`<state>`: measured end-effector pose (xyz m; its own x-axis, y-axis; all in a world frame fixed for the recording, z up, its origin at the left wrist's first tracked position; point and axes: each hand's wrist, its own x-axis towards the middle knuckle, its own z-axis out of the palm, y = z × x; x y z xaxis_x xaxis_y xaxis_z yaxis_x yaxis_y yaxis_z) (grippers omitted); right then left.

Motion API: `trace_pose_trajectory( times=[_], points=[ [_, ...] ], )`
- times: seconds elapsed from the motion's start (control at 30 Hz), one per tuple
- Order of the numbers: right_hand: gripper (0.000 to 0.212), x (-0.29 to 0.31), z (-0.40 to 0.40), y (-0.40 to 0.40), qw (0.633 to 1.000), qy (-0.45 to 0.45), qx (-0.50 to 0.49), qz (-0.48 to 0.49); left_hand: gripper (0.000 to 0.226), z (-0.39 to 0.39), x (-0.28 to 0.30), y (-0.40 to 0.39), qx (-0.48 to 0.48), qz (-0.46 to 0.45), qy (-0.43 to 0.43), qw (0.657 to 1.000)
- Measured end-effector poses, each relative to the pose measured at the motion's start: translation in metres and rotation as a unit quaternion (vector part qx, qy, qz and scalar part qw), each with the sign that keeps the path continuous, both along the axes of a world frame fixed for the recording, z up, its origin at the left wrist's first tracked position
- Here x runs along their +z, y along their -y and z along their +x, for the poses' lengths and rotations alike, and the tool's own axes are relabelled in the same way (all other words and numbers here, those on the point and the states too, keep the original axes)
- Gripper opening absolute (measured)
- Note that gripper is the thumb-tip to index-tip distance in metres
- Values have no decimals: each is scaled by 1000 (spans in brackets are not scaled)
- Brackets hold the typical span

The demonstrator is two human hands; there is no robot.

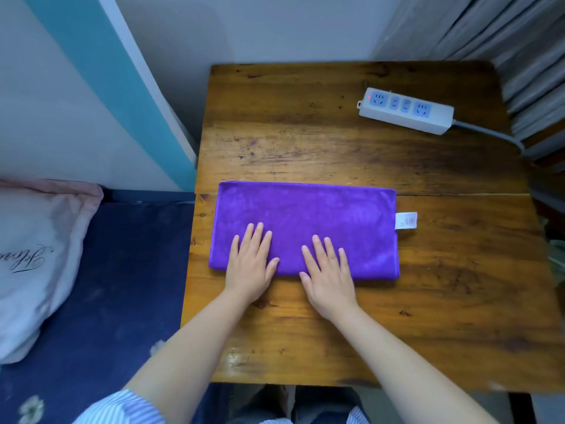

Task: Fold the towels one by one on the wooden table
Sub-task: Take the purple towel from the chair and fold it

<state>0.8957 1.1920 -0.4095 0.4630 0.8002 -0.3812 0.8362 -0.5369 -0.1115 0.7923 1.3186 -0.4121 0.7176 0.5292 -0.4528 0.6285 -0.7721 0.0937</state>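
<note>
A purple towel (321, 212) lies folded into a long flat rectangle across the middle of the wooden table (336, 148). A white label (406, 220) sticks out at its right end. My left hand (249, 267) lies flat on the towel's near left part, fingers straight and spread. My right hand (328, 273) presses flat on the near edge around the middle, fingers straight too. Both palms overlap the near edge onto the bare wood. Neither hand grips the cloth.
A white power strip (406, 111) with blue sockets lies at the table's far right, its grey cable running off the right edge. Left of the table is a bed with a dark blue sheet (107, 286) and a pale pink pillow (36, 255). Grey curtains (519, 41) hang at the right.
</note>
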Motion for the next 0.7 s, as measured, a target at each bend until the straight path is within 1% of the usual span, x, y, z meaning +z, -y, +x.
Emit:
trace_pose_trajectory(
  times=[0.07,0.13,0.2,0.23,0.33,0.37,0.43,0.5,0.6,0.7],
  points=[
    [53,0,-5,2,1000,-12,-10,-27,62,-4,-2,3,35,-8,1,999],
    [53,-4,1,11,999,-2,-25,-27,74,-12,-5,3,51,-8,9,999],
    [55,-6,12,28,997,3,-69,-26,86,-25,-9,-2,54,-10,12,998],
    [58,-6,20,37,995,3,-94,-30,89,-32,-11,-7,56,-4,15,998],
    [74,-5,34,71,986,-16,-165,-11,76,-42,-7,-12,47,-10,10,999],
    [74,-4,39,81,980,-21,-195,-7,71,-42,-4,-13,45,-10,3,999],
    [64,-1,45,91,972,-21,-235,-9,64,-36,1,-11,47,-5,-10,999],
    [57,3,48,90,966,-21,-259,5,63,-24,8,-7,59,-5,16,998],
    [54,14,49,74,940,-20,-335,65,63,8,14,3,9,-9,69,998],
    [53,19,46,56,909,-48,-405,78,63,40,16,17,-32,-19,78,996]
  ],
)
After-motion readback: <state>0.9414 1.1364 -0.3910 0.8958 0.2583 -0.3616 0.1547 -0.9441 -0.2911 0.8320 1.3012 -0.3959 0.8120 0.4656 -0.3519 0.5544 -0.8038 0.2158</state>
